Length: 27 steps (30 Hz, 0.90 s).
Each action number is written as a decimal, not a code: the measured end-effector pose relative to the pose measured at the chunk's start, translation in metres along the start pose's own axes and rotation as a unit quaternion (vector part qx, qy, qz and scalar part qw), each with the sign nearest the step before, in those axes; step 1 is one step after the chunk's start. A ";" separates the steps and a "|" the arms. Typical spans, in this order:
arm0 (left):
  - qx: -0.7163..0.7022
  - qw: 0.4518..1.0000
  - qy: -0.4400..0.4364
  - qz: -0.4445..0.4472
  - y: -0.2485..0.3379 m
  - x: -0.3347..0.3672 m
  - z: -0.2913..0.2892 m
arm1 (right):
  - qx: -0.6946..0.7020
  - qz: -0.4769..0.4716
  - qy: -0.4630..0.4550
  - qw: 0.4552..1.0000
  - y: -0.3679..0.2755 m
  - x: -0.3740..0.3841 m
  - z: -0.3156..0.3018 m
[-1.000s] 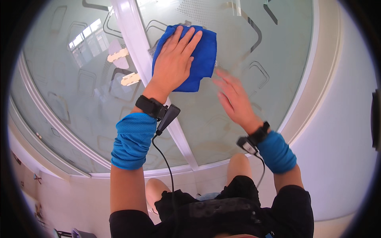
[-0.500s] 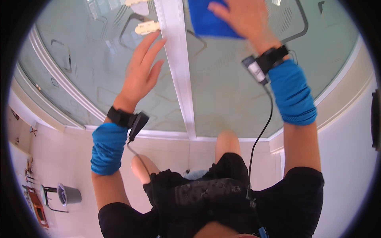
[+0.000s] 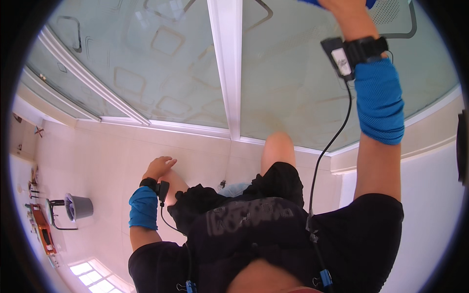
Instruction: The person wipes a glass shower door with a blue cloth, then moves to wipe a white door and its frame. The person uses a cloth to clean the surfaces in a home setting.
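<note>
We see the right hand (image 3: 344, 4) way up at the top edge, with the blue cloth (image 3: 312, 2) under it. Just 2 small bits of cloth poke out, 1 on each side. The fingers go past the edge, so we cannot tell if they pinch the cloth or press it flat. We think the arm reaches out long because that part of the glass (image 3: 303, 97) is far from the body.

The left hand (image 3: 159, 167) is down low by the left knee (image 3: 174, 185). Its fingers are loose and a little bent, and we see nothing in them. Maybe it is there to rest or help with balance; we cannot tell if it touches the leg.

We see a black strap (image 3: 369, 49) on the right wrist, perhaps to hold the small box (image 3: 341, 59) firm. The black cable (image 3: 325, 146) hangs with some slack, likely so the arm can stretch. A blue clip (image 3: 326, 278) seems to keep the cable on the shirt (image 3: 254, 234).
</note>
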<state>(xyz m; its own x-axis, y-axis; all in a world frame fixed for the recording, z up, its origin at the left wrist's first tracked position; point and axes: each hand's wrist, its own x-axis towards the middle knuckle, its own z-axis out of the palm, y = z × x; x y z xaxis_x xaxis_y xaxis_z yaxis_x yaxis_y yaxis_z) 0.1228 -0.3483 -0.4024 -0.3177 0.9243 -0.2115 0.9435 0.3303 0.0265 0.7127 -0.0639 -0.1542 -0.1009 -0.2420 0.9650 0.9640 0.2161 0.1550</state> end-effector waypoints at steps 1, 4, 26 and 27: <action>-0.012 0.999 -0.014 -0.037 0.006 -0.006 0.001 | 0.017 -0.002 -0.021 1.000 -0.010 -0.012 -0.005; -0.011 0.998 -0.020 -0.057 0.024 -0.021 0.000 | 0.054 0.017 -0.096 0.994 -0.044 -0.049 -0.016; -0.027 0.989 0.084 -0.119 0.035 -0.080 0.058 | 0.180 -0.429 -0.389 0.795 -0.163 -0.359 -0.084; -0.013 0.988 0.054 -0.142 0.034 -0.079 0.062 | 0.147 -0.432 -0.360 0.814 -0.160 -0.357 -0.082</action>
<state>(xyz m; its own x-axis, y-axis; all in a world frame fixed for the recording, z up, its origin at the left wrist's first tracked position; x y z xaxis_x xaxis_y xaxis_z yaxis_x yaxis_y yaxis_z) 0.1858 -0.4215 -0.4451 -0.5795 0.8078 -0.1081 0.8122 0.5834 0.0055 0.6148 -0.0898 -0.5408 -0.9300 0.1699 0.3259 0.3662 0.5026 0.7832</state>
